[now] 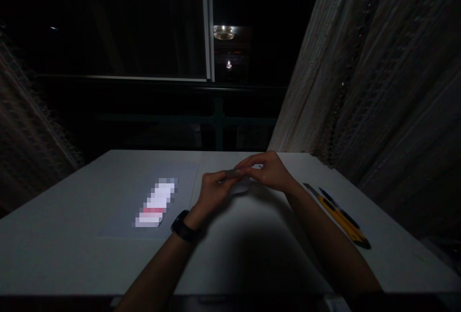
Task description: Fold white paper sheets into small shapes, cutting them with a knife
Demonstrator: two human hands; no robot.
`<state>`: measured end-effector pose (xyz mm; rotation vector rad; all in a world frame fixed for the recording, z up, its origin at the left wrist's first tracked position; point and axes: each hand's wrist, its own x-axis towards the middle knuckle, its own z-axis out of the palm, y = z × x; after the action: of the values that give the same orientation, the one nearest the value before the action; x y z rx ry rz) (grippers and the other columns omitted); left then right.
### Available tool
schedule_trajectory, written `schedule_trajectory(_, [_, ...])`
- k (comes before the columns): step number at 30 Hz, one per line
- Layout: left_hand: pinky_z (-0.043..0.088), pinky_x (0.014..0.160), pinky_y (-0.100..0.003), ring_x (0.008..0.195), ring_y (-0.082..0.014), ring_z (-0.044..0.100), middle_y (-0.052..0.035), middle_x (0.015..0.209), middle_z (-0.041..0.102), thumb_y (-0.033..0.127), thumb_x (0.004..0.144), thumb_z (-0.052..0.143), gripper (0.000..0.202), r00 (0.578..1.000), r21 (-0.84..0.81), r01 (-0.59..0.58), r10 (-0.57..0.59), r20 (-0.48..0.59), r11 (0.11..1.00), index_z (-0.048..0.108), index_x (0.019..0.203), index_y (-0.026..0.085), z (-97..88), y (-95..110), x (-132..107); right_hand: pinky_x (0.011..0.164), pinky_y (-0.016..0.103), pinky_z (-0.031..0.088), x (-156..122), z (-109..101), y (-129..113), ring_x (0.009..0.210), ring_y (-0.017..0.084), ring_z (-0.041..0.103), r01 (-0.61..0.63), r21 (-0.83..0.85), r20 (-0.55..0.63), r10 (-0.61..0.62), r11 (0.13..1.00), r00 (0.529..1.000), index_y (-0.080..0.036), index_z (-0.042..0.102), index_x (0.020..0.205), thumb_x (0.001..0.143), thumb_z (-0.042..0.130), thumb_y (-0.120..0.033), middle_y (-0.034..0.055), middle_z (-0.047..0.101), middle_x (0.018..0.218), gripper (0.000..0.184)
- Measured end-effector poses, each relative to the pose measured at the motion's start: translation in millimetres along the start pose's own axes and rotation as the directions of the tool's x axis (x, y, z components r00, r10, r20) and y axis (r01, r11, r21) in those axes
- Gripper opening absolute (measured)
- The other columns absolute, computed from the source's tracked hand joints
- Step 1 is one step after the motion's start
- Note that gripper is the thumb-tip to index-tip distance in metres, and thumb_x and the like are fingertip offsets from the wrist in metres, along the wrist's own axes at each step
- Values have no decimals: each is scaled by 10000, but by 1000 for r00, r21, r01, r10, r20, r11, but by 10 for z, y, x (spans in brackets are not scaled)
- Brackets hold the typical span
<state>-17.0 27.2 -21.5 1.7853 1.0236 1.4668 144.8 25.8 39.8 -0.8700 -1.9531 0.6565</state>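
A small flat greyish piece (232,173) is held above the table between my two hands; in the dim light I cannot make out its kind. My left hand (214,189), with a dark watch (184,225) on the wrist, has its fingers closed on the near left end. The thumb and fingertips of my right hand (268,173) pinch together at its right end. Just below the fingers a pale, paper-like surface (240,187) shows, partly hidden by the hands.
On the white table (108,264), a lit phone (156,204) with a blurred screen lies on a sheet of paper (118,221) at left. A yellow utility knife (338,218) and a dark pen (340,206) lie at right. Curtains (306,77) hang beside the dark window.
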Motion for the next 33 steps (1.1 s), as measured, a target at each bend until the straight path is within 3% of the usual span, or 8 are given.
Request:
schedule_trajectory(9, [457, 553, -244, 627, -176, 625, -19, 672, 701, 276, 655, 700, 118, 997, -9, 70, -70, 31, 998, 724, 708, 173, -11, -30, 14, 655, 283, 496, 21, 3, 41, 702, 198, 654, -17, 88, -44, 21, 996, 999, -169, 725, 680, 679, 673, -384, 47, 712, 710, 222])
schedule_trajectory(17, [483, 589, -261, 647, -185, 636, -40, 713, 705, 262, 595, 744, 189, 980, -164, 194, -184, 75, 967, 718, 743, 147, 14, 9, 33, 531, 256, 444, 58, 99, 135, 552, 152, 579, -101, 207, -190, 141, 973, 972, -167, 692, 566, 592, 714, -459, 16, 651, 568, 294])
schedule_trajectory(28, [495, 622, -265, 657, -181, 650, -78, 764, 711, 251, 557, 782, 294, 897, -349, 428, -346, 274, 834, 700, 800, 107, 14, -25, 43, 451, 230, 322, 92, 225, 266, 449, 88, 410, -144, 297, -307, 237, 944, 922, -153, 586, 460, 640, 666, -461, -33, 468, 433, 366])
schedule_trajectory(30, [498, 637, -275, 664, -186, 652, -89, 782, 711, 249, 555, 785, 321, 889, -372, 447, -360, 283, 813, 698, 825, 100, 6, -36, 47, 461, 227, 326, 98, 217, 266, 464, 87, 418, -153, 296, -281, 239, 943, 930, -148, 596, 486, 644, 660, -472, -30, 489, 458, 367])
schedule_trajectory(33, [497, 643, -285, 662, -192, 652, -103, 795, 709, 262, 559, 784, 349, 874, -414, 483, -391, 289, 772, 693, 849, 90, -8, -57, 58, 460, 223, 329, 108, 197, 302, 465, 85, 430, -246, 337, -116, 299, 909, 947, -138, 604, 510, 630, 661, -501, -27, 507, 474, 386])
